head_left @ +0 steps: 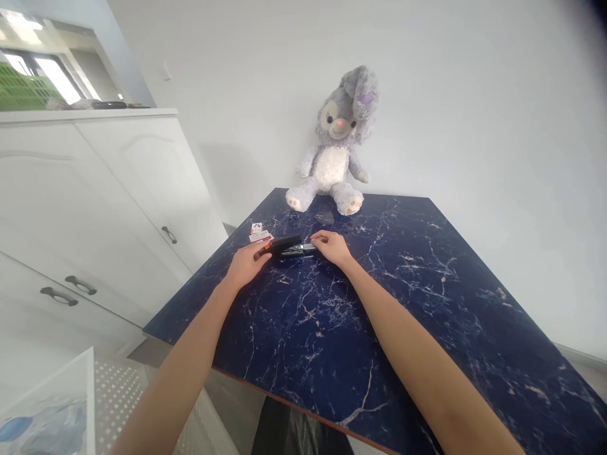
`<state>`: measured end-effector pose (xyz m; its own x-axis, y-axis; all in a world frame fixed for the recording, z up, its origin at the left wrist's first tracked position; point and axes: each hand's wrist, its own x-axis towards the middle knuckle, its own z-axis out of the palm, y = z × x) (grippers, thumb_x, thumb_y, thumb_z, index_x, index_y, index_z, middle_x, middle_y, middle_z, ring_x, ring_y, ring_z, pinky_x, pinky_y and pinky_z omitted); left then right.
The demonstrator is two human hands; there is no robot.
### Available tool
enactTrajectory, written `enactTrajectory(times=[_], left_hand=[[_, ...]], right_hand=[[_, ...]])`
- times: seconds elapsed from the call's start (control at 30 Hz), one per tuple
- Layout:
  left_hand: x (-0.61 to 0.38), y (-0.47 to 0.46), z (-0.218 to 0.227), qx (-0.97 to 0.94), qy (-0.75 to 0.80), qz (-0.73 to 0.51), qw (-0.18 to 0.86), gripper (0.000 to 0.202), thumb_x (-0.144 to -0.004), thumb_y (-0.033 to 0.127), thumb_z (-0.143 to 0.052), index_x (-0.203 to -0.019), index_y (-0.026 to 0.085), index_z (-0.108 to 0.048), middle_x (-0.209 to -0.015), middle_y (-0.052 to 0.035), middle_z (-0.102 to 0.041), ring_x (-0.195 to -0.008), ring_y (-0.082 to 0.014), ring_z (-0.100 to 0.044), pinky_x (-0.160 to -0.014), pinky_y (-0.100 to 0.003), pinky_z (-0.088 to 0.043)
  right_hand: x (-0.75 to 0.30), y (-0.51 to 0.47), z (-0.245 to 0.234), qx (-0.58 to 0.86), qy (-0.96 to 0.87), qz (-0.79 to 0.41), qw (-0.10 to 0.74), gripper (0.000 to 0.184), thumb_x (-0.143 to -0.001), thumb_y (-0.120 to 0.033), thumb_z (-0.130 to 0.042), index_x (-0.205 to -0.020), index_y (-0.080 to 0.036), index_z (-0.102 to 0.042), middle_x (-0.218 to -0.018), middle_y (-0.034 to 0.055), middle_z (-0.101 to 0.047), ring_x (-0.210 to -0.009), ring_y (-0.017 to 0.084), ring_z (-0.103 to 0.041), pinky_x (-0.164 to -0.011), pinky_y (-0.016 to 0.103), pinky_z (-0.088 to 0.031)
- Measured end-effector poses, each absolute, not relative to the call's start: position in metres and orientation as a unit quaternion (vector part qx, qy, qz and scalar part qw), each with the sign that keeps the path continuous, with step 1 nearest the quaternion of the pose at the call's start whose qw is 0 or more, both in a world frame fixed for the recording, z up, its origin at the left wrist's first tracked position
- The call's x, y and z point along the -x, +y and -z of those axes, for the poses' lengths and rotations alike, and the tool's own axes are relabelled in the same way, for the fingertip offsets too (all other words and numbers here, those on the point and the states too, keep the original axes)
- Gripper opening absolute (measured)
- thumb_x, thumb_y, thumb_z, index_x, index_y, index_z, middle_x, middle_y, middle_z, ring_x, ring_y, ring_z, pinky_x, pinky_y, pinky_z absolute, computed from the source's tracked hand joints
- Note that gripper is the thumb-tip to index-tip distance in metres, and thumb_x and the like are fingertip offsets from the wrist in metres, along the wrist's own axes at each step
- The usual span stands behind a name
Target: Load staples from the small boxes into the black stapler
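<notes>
A black stapler (290, 246) with an orange end lies on the dark blue marbled table (403, 303), its top swung open. My left hand (246, 262) grips the stapler's orange rear end with curled fingers. My right hand (331, 245) pinches the stapler's metal front end. A small white and red box (259, 234) sits just behind the stapler near the table's left edge.
A grey plush rabbit (337, 145) sits at the table's far edge against the white wall. White cabinets (95, 208) with dark handles stand to the left. A white framed object (52, 411) is on the floor at lower left.
</notes>
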<state>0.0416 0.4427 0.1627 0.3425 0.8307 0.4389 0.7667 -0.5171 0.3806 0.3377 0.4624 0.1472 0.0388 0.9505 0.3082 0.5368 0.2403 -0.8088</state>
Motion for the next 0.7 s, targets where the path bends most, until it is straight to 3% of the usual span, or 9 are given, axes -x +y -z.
enactTrajectory(times=[0.57,0.7], left_hand=[[-0.0430,0.4427,-0.1632,-0.813,0.496,-0.300,0.059,0.043,-0.093,0.038,-0.062,-0.135,0.029,-0.064,-0.127,-0.0033,-0.071,-0.081,-0.0194,-0.069,-0.083,-0.035,-0.055],[-0.0423,0.4432,-0.1624,-0.812,0.496,-0.301,0.059,0.043,-0.093,0.040,-0.062,-0.135,0.031,-0.064,-0.125,-0.0034,-0.072,-0.077,-0.0192,-0.069,-0.080,-0.035,-0.055]], right_hand=[[-0.3345,0.4597,-0.1489,0.573,-0.700,-0.178,0.387,0.019,-0.092,-0.034,-0.058,-0.094,-0.026,-0.075,-0.094,-0.0003,-0.078,-0.086,0.020,-0.070,-0.082,0.031,-0.051],[-0.3346,0.4575,-0.1517,0.556,-0.721,-0.197,0.364,0.017,-0.088,-0.032,-0.063,-0.099,-0.028,-0.075,-0.100,-0.0020,-0.077,-0.091,0.019,-0.070,-0.087,0.030,-0.051]])
